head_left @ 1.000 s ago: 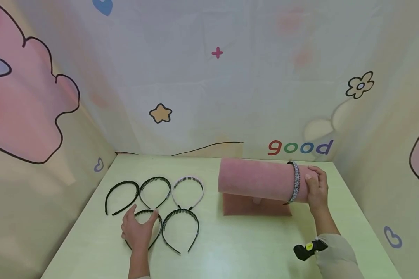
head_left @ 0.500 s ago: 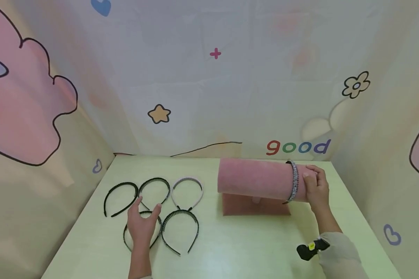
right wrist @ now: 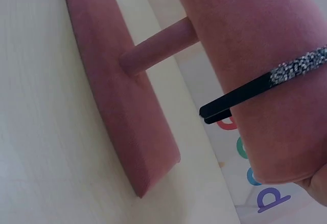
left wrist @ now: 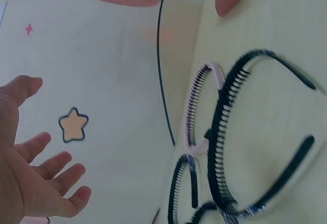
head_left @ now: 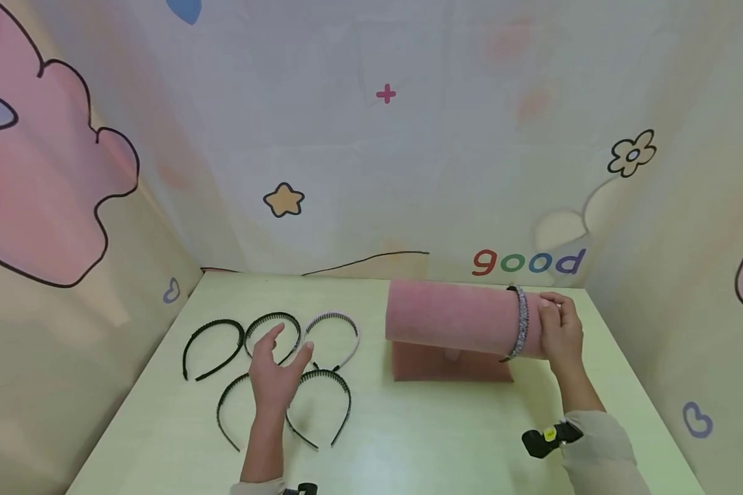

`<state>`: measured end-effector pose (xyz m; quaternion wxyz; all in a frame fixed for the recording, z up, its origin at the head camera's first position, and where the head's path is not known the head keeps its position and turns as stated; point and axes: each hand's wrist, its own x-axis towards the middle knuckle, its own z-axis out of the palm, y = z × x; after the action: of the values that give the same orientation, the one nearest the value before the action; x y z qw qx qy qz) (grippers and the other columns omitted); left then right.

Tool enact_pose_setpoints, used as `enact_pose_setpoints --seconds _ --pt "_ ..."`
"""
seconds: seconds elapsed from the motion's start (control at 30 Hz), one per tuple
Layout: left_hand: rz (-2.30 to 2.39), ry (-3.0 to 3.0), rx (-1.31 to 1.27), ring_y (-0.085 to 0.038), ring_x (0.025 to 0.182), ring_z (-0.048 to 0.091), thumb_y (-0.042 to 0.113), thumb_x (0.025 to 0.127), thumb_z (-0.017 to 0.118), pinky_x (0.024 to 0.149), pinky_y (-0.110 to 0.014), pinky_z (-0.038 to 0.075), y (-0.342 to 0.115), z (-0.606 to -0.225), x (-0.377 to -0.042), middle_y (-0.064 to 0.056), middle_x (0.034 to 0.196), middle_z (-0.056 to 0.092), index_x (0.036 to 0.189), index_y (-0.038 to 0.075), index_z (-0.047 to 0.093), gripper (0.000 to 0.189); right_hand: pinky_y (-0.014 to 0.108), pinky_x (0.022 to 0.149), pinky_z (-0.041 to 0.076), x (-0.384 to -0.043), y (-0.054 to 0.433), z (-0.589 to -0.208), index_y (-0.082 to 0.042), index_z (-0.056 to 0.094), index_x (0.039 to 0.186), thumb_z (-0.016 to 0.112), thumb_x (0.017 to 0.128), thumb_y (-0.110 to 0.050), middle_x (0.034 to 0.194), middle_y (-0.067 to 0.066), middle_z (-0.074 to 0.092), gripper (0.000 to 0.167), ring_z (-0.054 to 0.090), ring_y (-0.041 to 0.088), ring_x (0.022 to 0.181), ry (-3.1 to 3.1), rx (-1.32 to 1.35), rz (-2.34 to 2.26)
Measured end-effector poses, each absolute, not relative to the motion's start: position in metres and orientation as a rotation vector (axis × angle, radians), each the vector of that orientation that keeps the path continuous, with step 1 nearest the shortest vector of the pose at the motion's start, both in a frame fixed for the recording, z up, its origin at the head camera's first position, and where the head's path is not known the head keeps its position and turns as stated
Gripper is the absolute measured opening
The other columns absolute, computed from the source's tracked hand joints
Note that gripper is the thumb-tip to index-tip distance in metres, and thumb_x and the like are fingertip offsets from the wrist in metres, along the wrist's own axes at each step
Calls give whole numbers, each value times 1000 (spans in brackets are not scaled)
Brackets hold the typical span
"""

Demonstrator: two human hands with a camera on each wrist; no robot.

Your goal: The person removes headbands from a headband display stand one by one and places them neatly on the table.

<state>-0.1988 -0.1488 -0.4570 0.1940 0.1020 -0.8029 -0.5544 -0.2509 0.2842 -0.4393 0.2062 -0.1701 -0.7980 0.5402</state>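
Note:
My left hand (head_left: 275, 381) hovers over the headbands with thumb and fingers spread, holding nothing. Beneath it a black headband (head_left: 219, 416) is partly hidden, and another black headband (head_left: 349, 405) lies just right of it. A white toothed headband (head_left: 358, 335), a black toothed headband (head_left: 272, 315) and a black headband (head_left: 213, 322) form the back row. On the right, a pink cylindrical headband stand (head_left: 452, 313) bears one glittery headband (head_left: 523, 323) near its right end. My right hand (head_left: 562, 337) grips that end, thumb in front. The right wrist view shows the glittery headband's black tips (right wrist: 217, 111) below the roll.
The stand's flat pink base (head_left: 452, 368) rests on the pale table (head_left: 439, 440), joined to the roll by a short post (right wrist: 161, 45). A printed cloth backdrop (head_left: 347, 137) encloses the table's back and sides.
My left hand has shifted right and farther forward from above the front left headband, still spread. My right hand keeps its grip on the stand's end. The headbands lie as before.

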Motion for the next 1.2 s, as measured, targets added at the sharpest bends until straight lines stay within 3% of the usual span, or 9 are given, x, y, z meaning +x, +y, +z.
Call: enact_pose_setpoints --seconds 0.13,0.3,0.73,0.97,1.2 --pt "-1587 -2232 217 -30 121 39 25 79 75 94 -52 32 -136 -448 -200 -11 133 45 130 9 52 59 43 87 35 -249 285 -439 -14 55 120 36 95 -31 126 7 51 36 46 23 108 -2222 -514 1551" --pt "-1627 -2229 149 -29 121 40 24 79 75 94 -52 33 -118 -439 -201 -10 132 46 130 8 52 58 47 88 35 -245 287 -443 -16 54 121 35 94 -33 130 9 49 37 44 28 112 -2247 -560 1545" --pt "-1649 -2213 -82 -24 117 43 29 76 77 94 -48 34 -80 -425 -219 -3 130 49 130 15 53 61 36 84 34 -251 290 -445 -18 53 114 38 94 -28 118 1 52 27 45 18 105 -2180 -452 1562" --pt "-1649 -2227 -229 -27 121 42 26 74 78 97 -45 35 -66 -421 -223 -5 130 49 131 9 51 66 31 82 34 -251 288 -448 -20 54 111 40 95 -27 111 -6 51 23 44 14 101 -2133 -448 1620" --pt "-1594 -2228 -340 -21 121 43 31 73 78 98 -44 34 -53 -417 -232 -4 128 51 130 9 52 66 30 82 34 -255 284 -446 -19 55 111 42 94 -25 109 -6 52 22 44 14 101 -2110 -428 1616"
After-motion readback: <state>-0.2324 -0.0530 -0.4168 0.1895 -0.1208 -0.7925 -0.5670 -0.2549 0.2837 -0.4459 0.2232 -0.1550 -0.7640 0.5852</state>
